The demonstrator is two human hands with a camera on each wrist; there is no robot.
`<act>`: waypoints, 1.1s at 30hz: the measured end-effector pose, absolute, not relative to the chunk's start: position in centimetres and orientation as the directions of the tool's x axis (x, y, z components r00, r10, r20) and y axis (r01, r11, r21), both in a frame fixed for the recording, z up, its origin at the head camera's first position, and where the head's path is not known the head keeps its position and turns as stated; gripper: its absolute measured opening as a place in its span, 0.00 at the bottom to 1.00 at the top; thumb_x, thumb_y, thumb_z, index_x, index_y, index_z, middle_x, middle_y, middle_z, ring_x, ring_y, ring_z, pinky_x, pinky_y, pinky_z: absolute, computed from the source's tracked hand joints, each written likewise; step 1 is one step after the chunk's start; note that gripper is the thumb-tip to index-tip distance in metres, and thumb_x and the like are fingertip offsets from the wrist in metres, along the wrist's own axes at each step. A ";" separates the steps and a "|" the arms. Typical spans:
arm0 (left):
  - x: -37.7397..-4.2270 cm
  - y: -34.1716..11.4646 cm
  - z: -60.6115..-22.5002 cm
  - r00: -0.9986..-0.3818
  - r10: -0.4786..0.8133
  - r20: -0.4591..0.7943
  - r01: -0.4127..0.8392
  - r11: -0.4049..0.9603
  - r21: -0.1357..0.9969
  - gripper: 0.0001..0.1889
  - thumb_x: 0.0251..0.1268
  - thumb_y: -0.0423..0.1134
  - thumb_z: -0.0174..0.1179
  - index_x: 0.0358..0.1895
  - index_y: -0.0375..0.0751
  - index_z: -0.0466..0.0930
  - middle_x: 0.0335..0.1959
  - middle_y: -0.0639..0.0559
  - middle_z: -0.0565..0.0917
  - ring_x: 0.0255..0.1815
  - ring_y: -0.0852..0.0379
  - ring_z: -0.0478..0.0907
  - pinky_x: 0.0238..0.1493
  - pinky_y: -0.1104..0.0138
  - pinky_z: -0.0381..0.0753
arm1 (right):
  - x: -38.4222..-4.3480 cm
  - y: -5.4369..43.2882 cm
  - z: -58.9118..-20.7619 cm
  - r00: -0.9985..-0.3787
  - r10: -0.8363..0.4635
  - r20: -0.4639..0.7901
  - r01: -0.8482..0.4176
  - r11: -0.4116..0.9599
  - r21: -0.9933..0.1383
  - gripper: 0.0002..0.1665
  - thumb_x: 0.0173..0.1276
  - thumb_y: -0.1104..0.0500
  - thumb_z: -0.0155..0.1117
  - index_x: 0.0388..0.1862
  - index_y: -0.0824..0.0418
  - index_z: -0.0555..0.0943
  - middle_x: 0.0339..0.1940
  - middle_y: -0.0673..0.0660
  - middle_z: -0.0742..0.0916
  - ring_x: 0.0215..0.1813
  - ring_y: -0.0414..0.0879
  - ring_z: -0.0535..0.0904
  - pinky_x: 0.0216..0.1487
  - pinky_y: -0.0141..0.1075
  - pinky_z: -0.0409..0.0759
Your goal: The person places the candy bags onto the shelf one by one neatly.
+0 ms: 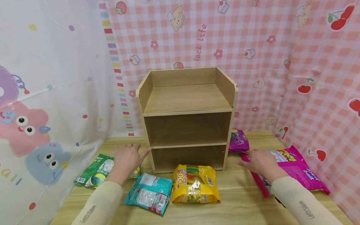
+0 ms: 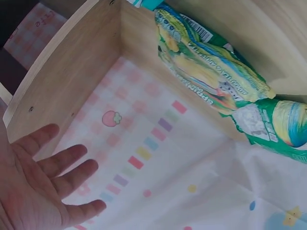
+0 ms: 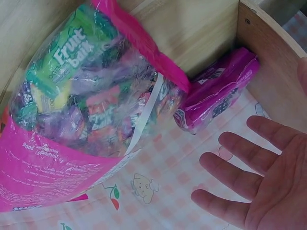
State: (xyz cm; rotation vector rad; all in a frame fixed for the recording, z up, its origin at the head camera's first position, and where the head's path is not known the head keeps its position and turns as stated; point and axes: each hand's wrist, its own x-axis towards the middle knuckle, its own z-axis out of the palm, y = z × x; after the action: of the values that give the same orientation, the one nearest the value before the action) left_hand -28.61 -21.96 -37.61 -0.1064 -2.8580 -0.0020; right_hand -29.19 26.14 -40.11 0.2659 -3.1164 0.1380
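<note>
the fingers of the left hand (image 1: 126, 162) and the right hand (image 1: 261, 164) are straight and loosely spread, with nothing in their grasp. the left one hangs by the green bag (image 1: 97, 172) and the yellow-green bag (image 2: 201, 72), left of the wooden shelf (image 1: 185, 97); the right one is at the inner edge of the pink bag (image 1: 298, 172), near the purple bag (image 1: 239, 142) just beside the shelf. the teal bag (image 1: 150, 190) and the yellow bag (image 1: 194, 186) lie side by side on the table (image 1: 236, 206) between the hands. this looks like a reach among soft packs, so it is probably best to come down with fingers apart, take a bag by its fuller middle rather than a crimped end, and lift slowly so the contents do not slump. both forearms slant inward from the lower corners, backs of the hands facing up, thumbs turned toward the shelf.
</note>
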 end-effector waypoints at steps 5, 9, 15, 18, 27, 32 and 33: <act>-28.9 -21.5 -37.0 -0.944 0.066 0.323 0.063 0.998 -0.020 0.39 0.72 0.70 0.37 0.63 0.41 0.79 0.60 0.34 0.79 0.61 0.33 0.74 0.65 0.30 0.52 | -29.2 26.4 -39.9 -0.986 -0.165 0.005 -0.165 0.984 -0.065 0.58 0.60 0.20 0.52 0.63 0.71 0.76 0.53 0.76 0.82 0.51 0.73 0.79 0.46 0.60 0.79; -29.3 -21.1 -36.7 -0.934 0.064 0.353 0.064 0.998 -0.012 0.39 0.72 0.70 0.39 0.62 0.41 0.80 0.61 0.34 0.78 0.61 0.34 0.74 0.64 0.30 0.53 | -29.2 26.5 -39.8 -0.986 -0.164 0.002 -0.164 0.985 -0.062 0.58 0.60 0.20 0.52 0.62 0.71 0.77 0.54 0.76 0.81 0.53 0.73 0.78 0.47 0.61 0.78; -29.8 -20.6 -36.6 -0.931 0.062 0.359 0.064 0.998 -0.006 0.36 0.72 0.68 0.44 0.59 0.39 0.82 0.58 0.33 0.79 0.60 0.33 0.74 0.63 0.30 0.53 | -29.1 26.8 -39.7 -0.987 -0.159 0.000 -0.158 0.985 -0.062 0.58 0.61 0.20 0.51 0.64 0.69 0.76 0.55 0.76 0.81 0.52 0.73 0.79 0.44 0.61 0.79; -29.9 -20.4 -36.6 -0.934 0.061 0.351 0.060 0.998 -0.012 0.35 0.72 0.67 0.46 0.59 0.39 0.82 0.57 0.34 0.79 0.60 0.33 0.73 0.63 0.30 0.53 | -29.0 26.8 -39.7 -0.987 -0.158 -0.006 -0.157 0.986 -0.062 0.58 0.60 0.19 0.50 0.66 0.68 0.75 0.55 0.76 0.81 0.50 0.72 0.79 0.44 0.61 0.79; -30.5 -19.9 -36.7 -0.917 0.085 0.391 0.069 0.996 -0.055 0.33 0.71 0.65 0.49 0.54 0.38 0.84 0.56 0.33 0.80 0.61 0.33 0.73 0.62 0.29 0.54 | -28.9 27.2 -39.5 -0.986 -0.166 0.011 -0.166 0.985 -0.037 0.58 0.60 0.19 0.50 0.63 0.69 0.77 0.54 0.75 0.82 0.52 0.73 0.79 0.45 0.62 0.78; -30.6 -19.7 -36.9 -0.898 0.101 0.428 0.072 0.994 -0.084 0.31 0.71 0.62 0.51 0.51 0.36 0.86 0.53 0.33 0.80 0.60 0.34 0.73 0.62 0.31 0.56 | -28.7 27.6 -39.4 -0.987 -0.162 0.013 -0.162 0.986 -0.037 0.59 0.59 0.18 0.51 0.61 0.70 0.78 0.53 0.74 0.82 0.51 0.73 0.79 0.44 0.62 0.78; -30.6 -19.7 -36.9 -0.895 0.101 0.435 0.072 0.994 -0.085 0.30 0.71 0.62 0.51 0.51 0.36 0.86 0.53 0.33 0.80 0.60 0.34 0.73 0.62 0.31 0.56 | -28.7 27.7 -39.4 -0.987 -0.163 0.011 -0.163 0.986 -0.037 0.59 0.59 0.18 0.50 0.60 0.70 0.78 0.53 0.74 0.83 0.52 0.72 0.79 0.44 0.62 0.78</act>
State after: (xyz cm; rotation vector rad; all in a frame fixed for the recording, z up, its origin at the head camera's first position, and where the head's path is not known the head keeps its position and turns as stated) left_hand -30.56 -19.66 -36.90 -0.1227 -2.6833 0.0917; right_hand -28.70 27.66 -39.44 0.2559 -3.1221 0.0585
